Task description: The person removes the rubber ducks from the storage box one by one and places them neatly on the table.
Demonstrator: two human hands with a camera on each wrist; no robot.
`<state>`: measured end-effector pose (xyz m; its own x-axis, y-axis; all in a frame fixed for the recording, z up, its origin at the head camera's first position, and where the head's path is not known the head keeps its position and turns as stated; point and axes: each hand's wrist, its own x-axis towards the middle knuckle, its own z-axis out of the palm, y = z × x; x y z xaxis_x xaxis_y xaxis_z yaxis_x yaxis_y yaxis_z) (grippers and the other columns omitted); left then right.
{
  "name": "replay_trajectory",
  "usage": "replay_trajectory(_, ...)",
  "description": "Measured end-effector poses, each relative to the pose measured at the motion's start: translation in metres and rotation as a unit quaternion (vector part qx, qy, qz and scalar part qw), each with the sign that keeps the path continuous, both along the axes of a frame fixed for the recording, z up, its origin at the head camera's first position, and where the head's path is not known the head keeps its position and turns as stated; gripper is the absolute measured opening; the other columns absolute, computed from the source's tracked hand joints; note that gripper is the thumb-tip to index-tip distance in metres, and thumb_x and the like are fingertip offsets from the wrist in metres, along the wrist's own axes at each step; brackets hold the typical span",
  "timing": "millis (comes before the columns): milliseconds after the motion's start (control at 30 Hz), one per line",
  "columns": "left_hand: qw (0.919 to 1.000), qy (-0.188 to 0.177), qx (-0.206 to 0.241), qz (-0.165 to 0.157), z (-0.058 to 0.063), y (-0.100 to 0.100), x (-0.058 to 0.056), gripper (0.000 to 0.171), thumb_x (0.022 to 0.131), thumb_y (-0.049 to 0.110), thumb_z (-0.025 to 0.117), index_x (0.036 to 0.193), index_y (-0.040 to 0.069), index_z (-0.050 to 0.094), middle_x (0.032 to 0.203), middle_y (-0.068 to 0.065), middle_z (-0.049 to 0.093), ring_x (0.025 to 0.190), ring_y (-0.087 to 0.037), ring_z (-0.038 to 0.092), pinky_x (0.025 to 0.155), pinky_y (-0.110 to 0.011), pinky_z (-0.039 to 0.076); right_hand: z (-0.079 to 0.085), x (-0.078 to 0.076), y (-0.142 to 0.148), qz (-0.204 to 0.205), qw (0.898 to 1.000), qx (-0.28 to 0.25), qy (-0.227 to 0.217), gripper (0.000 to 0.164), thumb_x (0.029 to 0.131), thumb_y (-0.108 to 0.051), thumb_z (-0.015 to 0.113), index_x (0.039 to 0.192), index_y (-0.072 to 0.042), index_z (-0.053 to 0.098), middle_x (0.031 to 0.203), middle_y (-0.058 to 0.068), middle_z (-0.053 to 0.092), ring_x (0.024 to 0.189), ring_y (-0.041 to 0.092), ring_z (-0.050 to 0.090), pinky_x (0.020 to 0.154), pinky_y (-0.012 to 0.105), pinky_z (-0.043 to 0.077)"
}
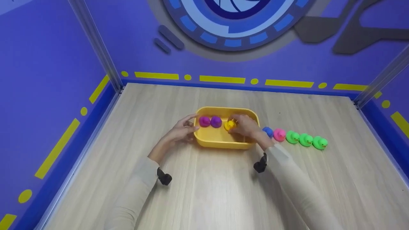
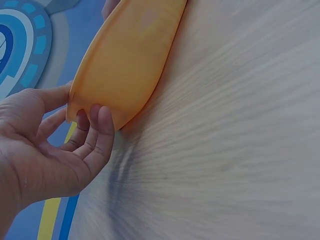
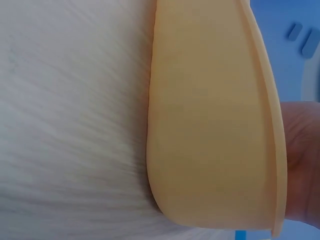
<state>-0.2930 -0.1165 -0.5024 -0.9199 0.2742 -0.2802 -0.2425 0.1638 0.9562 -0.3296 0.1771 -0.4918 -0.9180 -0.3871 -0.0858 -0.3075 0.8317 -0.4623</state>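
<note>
A yellow plastic basin [image 1: 223, 144] stands on the table, with my left hand [image 1: 180, 130] gripping its left end by the rim. In the left wrist view, the fingers of the left hand [image 2: 55, 145] curl against the basin's end wall [image 2: 125, 60]. Inside the basin, my right hand [image 1: 246, 125] pinches a yellow rubber duck [image 1: 230, 125] near the floor. To its left sit a magenta duck [image 1: 204, 121] and a purple duck [image 1: 216, 121], side by side. From the right wrist, the basin wall [image 3: 215, 125] hides the fingers and the duck.
Right of the basin, a row of ducks runs outward: a blue duck [image 1: 267, 131] partly behind the right wrist, a pink duck [image 1: 279, 134], then three green ducks [image 1: 305, 140]. Blue-purple panels [image 1: 223, 64] border the wooden table [image 1: 204, 191] at the back and sides.
</note>
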Motion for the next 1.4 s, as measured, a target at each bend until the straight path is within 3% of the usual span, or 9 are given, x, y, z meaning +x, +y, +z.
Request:
replay_trajectory(333, 1.0, 0.001, 0.003, 0.004, 0.0, 0.001, 0.001, 0.058, 0.098, 0.014, 0.069, 0.151, 0.028, 0.05, 0.114, -0.007, 0.05, 0.079, -0.02, 0.056, 0.068, -0.028, 0.053, 0.012, 0.012, -0.006, -0.049, 0.998, -0.006, -0.039, 0.039, 0.089, -0.025, 0.081, 0.12, -0.005, 0.067, 0.117, 0.015, 0.071, 0.099, 0.029, 0.063, 0.098, 0.043, 0.058)
replay_trajectory(433, 1.0, 0.004, 0.003, 0.008, 0.001, 0.001, 0.0, 0.058, 0.098, 0.014, 0.069, 0.151, 0.027, 0.05, 0.115, -0.008, 0.051, 0.079, -0.019, 0.056, 0.068, -0.028, 0.053, 0.016, 0.013, -0.008, -0.047, 0.998, -0.015, -0.043, 0.036, 0.091, -0.023, 0.079, 0.119, -0.004, 0.067, 0.116, 0.015, 0.07, 0.095, 0.027, 0.062, 0.096, 0.04, 0.058)
replay_trajectory(667, 0.9999, 0.003, 0.009, 0.007, 0.002, 0.0, -0.001, 0.059, 0.099, 0.015, 0.068, 0.152, 0.029, 0.048, 0.115, -0.007, 0.051, 0.079, -0.019, 0.057, 0.068, -0.028, 0.054, 0.025, 0.017, -0.008, -0.054, 0.995, -0.049, -0.06, 0.031, 0.094, -0.008, 0.073, 0.123, -0.003, 0.065, 0.127, 0.017, 0.067, 0.108, 0.03, 0.061, 0.105, 0.045, 0.054)
replay_trajectory(933, 1.0, -0.001, -0.002, 0.005, -0.001, 0.001, 0.0, 0.058, 0.099, 0.017, 0.068, 0.152, 0.031, 0.049, 0.117, -0.007, 0.05, 0.082, -0.02, 0.059, 0.07, -0.03, 0.056, 0.025, 0.023, -0.001, -0.057, 0.992, -0.1, -0.046, 0.033, 0.092, -0.008, 0.075, 0.123, -0.001, 0.066, 0.126, 0.019, 0.068, 0.112, 0.034, 0.065, 0.103, 0.047, 0.057)
replay_trajectory(1200, 1.0, 0.007, 0.0, -0.002, 0.001, 0.002, 0.001, 0.06, 0.099, 0.016, 0.068, 0.154, 0.028, 0.047, 0.113, -0.005, 0.045, 0.079, -0.019, 0.057, 0.069, -0.029, 0.057, 0.027, 0.032, 0.008, -0.021, 0.985, -0.172, 0.001, 0.036, 0.09, -0.007, 0.077, 0.122, 0.005, 0.067, 0.117, 0.023, 0.07, 0.111, 0.041, 0.068, 0.101, 0.052, 0.057)
replay_trajectory(1400, 1.0, -0.001, -0.002, 0.004, 0.002, 0.001, 0.003, 0.059, 0.099, 0.018, 0.069, 0.153, 0.031, 0.047, 0.115, -0.006, 0.047, 0.081, -0.02, 0.058, 0.069, -0.03, 0.056, 0.033, 0.04, 0.014, -0.013, 0.981, -0.193, 0.011, 0.036, 0.092, -0.009, 0.076, 0.121, 0.008, 0.065, 0.119, 0.026, 0.068, 0.115, 0.044, 0.066, 0.104, 0.056, 0.054)
